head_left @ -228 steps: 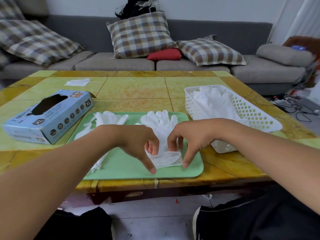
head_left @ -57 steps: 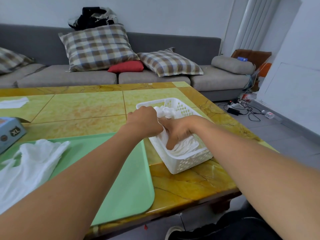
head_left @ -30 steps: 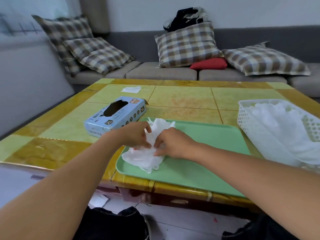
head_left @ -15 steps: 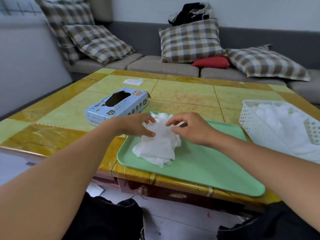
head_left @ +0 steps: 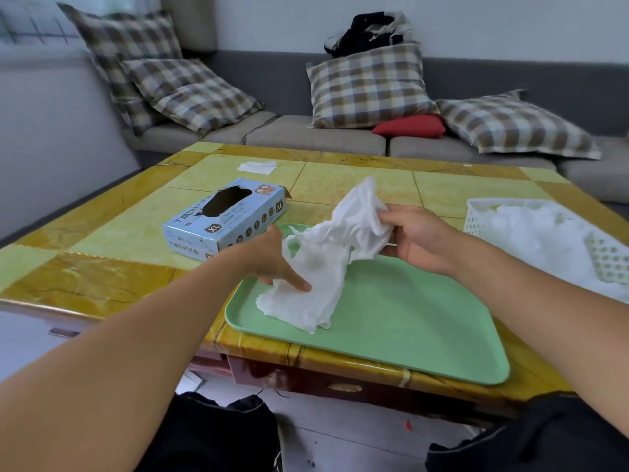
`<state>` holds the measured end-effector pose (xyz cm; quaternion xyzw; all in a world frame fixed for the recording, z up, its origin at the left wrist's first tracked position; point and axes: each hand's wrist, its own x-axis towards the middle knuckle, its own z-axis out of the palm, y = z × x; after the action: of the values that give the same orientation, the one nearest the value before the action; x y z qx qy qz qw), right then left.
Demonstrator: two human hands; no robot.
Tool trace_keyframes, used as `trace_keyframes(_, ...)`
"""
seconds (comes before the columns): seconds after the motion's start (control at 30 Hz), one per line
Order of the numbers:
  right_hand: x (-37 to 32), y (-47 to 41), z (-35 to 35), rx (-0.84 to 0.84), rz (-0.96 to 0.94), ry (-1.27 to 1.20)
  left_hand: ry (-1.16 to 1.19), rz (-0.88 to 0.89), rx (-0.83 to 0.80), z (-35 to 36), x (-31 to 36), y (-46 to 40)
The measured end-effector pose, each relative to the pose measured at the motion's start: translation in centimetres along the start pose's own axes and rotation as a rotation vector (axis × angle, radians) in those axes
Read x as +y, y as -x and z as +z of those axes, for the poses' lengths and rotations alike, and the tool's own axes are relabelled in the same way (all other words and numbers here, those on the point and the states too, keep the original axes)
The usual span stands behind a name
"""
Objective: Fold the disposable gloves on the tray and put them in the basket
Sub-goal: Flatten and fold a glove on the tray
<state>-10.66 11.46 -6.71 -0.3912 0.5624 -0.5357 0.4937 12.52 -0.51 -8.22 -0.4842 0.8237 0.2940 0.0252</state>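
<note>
White, thin gloves hang crumpled over the tray, limp and light. The right hand pinches their raised end; the left hand, fingers straight, presses the lower end down. They look best held at the edges.

White crumpled disposable gloves over a mint-green plastic tray; the glossy desk shows yellow and pale-green tiles. Light-blue cardboard glove box, white perforated plastic basket, brown-and-cream checked cushions, one red cushion, grey sofa.
</note>
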Motion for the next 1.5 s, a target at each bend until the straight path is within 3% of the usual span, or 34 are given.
trace_keyframes(0.17, -1.1, 1.6, -1.8, -0.019, 0.222, -0.287, -0.196, 0.01, -0.047, 0.7, 1.8, -0.7)
trace_keyframes(0.27, -2.0, 2.7, -2.5, -0.099, 0.256, -0.397, -0.28, -0.041, -0.015, -0.4, 1.5, -1.0)
trace_keyframes(0.4, -2.2, 3.8, -2.2, -0.171, 0.21, -0.261, -0.144, -0.135, -0.131, -2.4, 0.8, 0.5)
trace_keyframes(0.47, -2.2, 4.1, -1.9, -0.124, 0.181, -0.156, -0.277, -0.072, -0.033, -3.7, 1.6, 1.7)
trace_keyframes(0.53, -2.4, 4.3, -1.8, -0.139, 0.137, -0.087, -0.068, 0.071, 0.039, -4.2, 3.8, 2.8)
trace_keyframes(0.63, -2.7, 5.1, -2.4, -0.205, 0.099, -0.109, 0.547, 0.318, -0.268, -2.1, 8.5, 4.0)
trace_keyframes(0.7, -3.1, 5.6, -2.9, -0.227, 0.087, -0.123, 0.667, 0.366, -0.433, -0.3, 11.0, 4.3)
trace_keyframes(0.8, -3.0, 5.7, -3.8, -0.117, 0.114, -0.142, 0.783, 0.26, -0.458, 0.7, 12.6, 3.0)
trace_keyframes(0.9, -2.4, 5.4, -5.2, 0.107, 0.125, -0.053, 0.821, 0.19, -0.375, 0.8, 13.1, 1.0)
trace_keyframes(0.97, -3.0, 5.1, -5.6, 0.207, 0.032, -0.008, 0.855, 0.219, -0.219, 1.1, 13.8, 0.1)
trace_keyframes(1.1, -6.2, 4.8, -6.1, 0.386, -0.509, 0.139, 0.989, 0.539, 0.218, -0.5, 15.4, -0.6)
trace_keyframes(1.17, -6.8, 5.4, -6.2, 0.405, -0.645, 0.253, 0.926, 0.662, 0.283, -1.3, 15.6, -0.3)
trace_keyframes(1.23, -5.8, 6.0, -6.4, 0.358, -0.634, 0.4, 0.745, 0.716, 0.237, -1.1, 15.0, 0.0)
trace_keyframes(1.3, -3.9, 6.5, -6.6, 0.218, -0.485, 0.556, 0.432, 0.703, 0.137, 0.4, 13.8, 0.1)
trace_keyframes(1.4, -0.7, 7.2, -7.0, -0.181, -0.132, 0.849, -0.019, 0.635, -0.25, 3.3, 11.4, 0.0)
trace_keyframes(1.47, 0.3, 7.8, -6.7, -0.444, 0.048, 0.996, -0.11, 0.591, -0.514, 4.2, 10.5, 0.6)
trace_keyframes(1.5, 0.2, 8.1, -6.5, -0.524, 0.095, 1.003, -0.095, 0.58, -0.565, 3.9, 10.4, 1.0)
